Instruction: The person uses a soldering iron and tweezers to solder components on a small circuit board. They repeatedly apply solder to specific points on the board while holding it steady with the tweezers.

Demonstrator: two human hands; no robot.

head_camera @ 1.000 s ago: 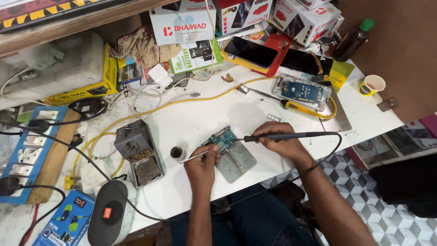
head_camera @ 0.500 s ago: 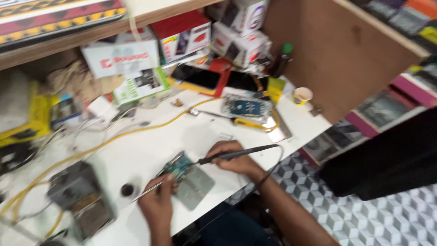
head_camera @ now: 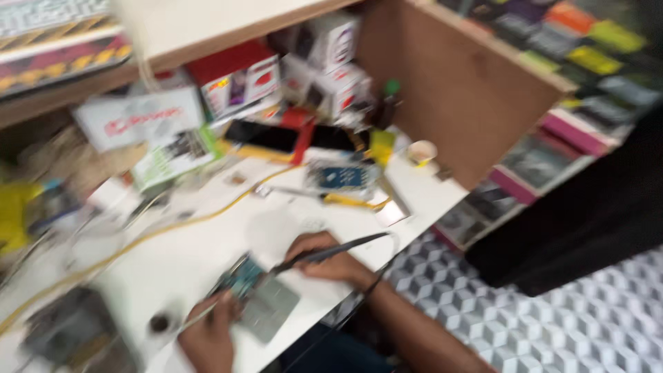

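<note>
The white bench (head_camera: 207,242) has slid left in view; right hand (head_camera: 328,255) still clenches the soldering iron (head_camera: 331,252) over the circuit board (head_camera: 242,282) at its front edge; left hand (head_camera: 210,335) pinches a thin wire (head_camera: 197,319).

Red-and-white boxes (head_camera: 238,79) under the shelf; dark phone screens (head_camera: 262,136) below; coloured packages (head_camera: 587,41) right.

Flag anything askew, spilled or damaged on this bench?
Nothing clearly spilled or broken, though motion blur hides detail. The bench is cluttered: a yellow cable trails loosely across it. The right hand holds a soldering iron over the circuit board; the left hand holds a thin wire.
</note>
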